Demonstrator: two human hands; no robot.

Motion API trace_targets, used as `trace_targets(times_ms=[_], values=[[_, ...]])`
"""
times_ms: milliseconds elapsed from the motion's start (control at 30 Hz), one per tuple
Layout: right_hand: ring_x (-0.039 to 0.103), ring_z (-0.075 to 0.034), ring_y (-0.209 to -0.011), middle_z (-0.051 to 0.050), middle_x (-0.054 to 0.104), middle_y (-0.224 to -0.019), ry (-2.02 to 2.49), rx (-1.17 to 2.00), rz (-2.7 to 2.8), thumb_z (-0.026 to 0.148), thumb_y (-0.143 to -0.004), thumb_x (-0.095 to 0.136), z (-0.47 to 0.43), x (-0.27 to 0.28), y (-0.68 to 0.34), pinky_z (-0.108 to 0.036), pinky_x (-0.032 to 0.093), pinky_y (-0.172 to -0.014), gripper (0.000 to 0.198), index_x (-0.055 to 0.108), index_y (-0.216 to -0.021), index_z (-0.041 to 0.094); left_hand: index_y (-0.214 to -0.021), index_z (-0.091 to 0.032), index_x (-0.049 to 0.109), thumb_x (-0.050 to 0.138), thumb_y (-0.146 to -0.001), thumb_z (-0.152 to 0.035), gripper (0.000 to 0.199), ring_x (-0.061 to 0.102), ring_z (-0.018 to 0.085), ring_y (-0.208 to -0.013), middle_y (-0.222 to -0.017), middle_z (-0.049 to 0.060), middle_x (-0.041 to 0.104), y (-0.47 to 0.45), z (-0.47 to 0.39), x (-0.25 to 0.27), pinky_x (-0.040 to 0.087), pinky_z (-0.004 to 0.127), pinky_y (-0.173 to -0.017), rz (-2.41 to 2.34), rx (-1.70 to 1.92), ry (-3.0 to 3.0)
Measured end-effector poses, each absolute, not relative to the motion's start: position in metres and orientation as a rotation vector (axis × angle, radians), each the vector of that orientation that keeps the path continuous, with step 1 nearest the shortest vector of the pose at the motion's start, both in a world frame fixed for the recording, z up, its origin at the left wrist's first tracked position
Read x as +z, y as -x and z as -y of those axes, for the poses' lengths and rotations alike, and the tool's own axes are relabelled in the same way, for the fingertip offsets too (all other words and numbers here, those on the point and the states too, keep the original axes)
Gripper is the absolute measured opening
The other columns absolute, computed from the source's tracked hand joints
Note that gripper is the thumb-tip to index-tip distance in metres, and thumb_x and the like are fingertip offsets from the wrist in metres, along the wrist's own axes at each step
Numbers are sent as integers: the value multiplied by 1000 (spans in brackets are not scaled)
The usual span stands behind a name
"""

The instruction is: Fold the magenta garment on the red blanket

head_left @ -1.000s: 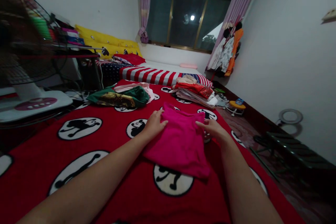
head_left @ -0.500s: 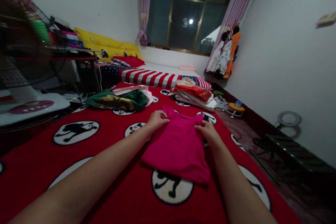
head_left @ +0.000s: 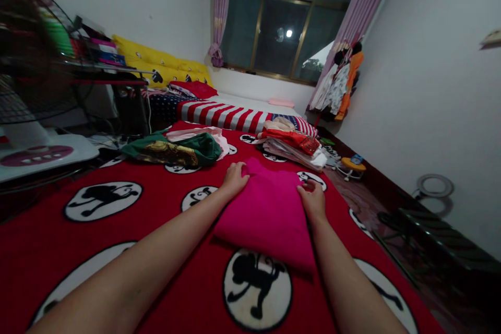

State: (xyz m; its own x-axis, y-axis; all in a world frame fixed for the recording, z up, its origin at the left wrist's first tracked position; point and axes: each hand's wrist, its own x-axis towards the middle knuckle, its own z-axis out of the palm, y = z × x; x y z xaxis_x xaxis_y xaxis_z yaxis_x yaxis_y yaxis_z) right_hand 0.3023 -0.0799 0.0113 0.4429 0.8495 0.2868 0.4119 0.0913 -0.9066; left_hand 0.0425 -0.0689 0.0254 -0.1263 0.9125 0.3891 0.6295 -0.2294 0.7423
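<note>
A bright pink garment (head_left: 268, 214), perhaps a shirt, lies spread over the red blanket (head_left: 172, 245) with its monkey-figure circles. My left hand (head_left: 235, 177) pinches its far left corner between thumb and fingers. At the far right corner, my right hand (head_left: 312, 197) grips the cloth's edge, fingers closed. The garment's near edge seems slightly lifted, casting a shadow on the blanket.
Beyond the garment lie a crumpled green garment (head_left: 176, 150) and a stack of folded clothes (head_left: 291, 141). A fan (head_left: 31, 141) stands at left, a dark bench (head_left: 450, 235) at right. A bed with a striped cover (head_left: 227, 115) is by the window.
The pink garment has become smoother, and its near edge has risen slightly, showing more of the monkey circle below. Both hands keep hold of the far corners; the right has shifted slightly rightward.
</note>
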Motion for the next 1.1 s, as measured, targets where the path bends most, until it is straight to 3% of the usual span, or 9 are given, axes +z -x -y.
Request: trace_targets(times_ms=[100, 200, 300, 400, 533, 700, 933, 1033, 1100], values=[[61, -24, -96, -16, 62, -115, 1483, 305, 1248, 31, -69, 62, 86, 18, -298, -38, 46, -90, 49, 57, -113, 11, -112, -14, 60, 62, -75, -9, 38, 49, 26, -120, -120, 13, 55, -49, 82, 27, 36, 40, -105, -1742, 1285, -1932], [58, -24, -108, -14, 63, -118, 1318, 105, 1472, 31, -80, 54, 95, 35, -283, -37, 42, -97, 44, 58, -119, 13, -124, -16, 55, 54, -83, -15, 40, 41, 22, -129, -137, 11, 47, -61, 95, 42, 29, 35, -111, -1626, 1273, -2213], [52, -24, -121, -11, 60, -127, 1271, 77, 1837, 33, -87, 49, 105, 39, -267, -41, 36, -105, 45, 54, -129, 18, -140, -20, 41, 47, -92, -36, 50, 31, 23, -137, -148, 9, 37, -72, 104, 45, 24, 40, -114, -1453, 915, -2590], [32, -28, -138, -9, 43, -146, 1507, 85, 2212, 41, -91, 47, 110, 27, -260, -56, 20, -111, 51, 47, -137, 21, -147, -23, 29, 34, -92, -60, 67, 13, 30, -144, -156, 8, 21, -73, 105, 32, 16, 52, -114, -1531, 430, -2615], [19, -25, -143, -5, 26, -155, 1695, 64, 2354, 48, -96, 35, 110, 15, -260, -60, 17, -111, 54, 37, -144, 24, -148, -24, 28, 24, -93, -63, 68, 9, 29, -144, -157, 8, 15, -69, 107, 20, 14, 52, -114, -1630, 316, -2596], [21, -24, -143, -4, 29, -154, 1667, 109, 2313, 49, -95, 36, 110, 16, -264, -59, 19, -111, 53, 40, -142, 25, -147, -24, 32, 26, -96, -56, 61, 11, 28, -144, -157, 9, 14, -68, 115, 20, 16, 50, -114, -1642, 359, -2621], [24, -25, -142, -5, 34, -151, 1603, 147, 2259, 49, -93, 41, 108, 12, -267, -60, 20, -110, 52, 45, -138, 24, -149, -13, 21, 29, -97, -48, 63, 5, 29, -144, -157, 15, 9, -49, 158, 34, 10, 49, -115, -1451, 107, -2590], [24, -26, -142, -5, 34, -151, 1605, 158, 2257, 50, -93, 42, 107, 12, -267, -60, 20, -110, 52, 46, -138, 24, -150, -9, 16, 43, -91, -51, 77, 0, 29, -144, -156, 17, 3, -25, 216, 49, 8, 47, -116, -1256, 24, -2509], [24, -26, -142, -5, 34, -151, 1611, 166, 2255, 50, -92, 42, 107, 13, -266, -60, 21, -110, 52, 46, -138, 24, -151, -19, 15, 62, -79, -49, 91, 3, 31, -144, -157, 11, -1, -5, 266, 55, 14, 48, -116, -1123, 17, -2378]])
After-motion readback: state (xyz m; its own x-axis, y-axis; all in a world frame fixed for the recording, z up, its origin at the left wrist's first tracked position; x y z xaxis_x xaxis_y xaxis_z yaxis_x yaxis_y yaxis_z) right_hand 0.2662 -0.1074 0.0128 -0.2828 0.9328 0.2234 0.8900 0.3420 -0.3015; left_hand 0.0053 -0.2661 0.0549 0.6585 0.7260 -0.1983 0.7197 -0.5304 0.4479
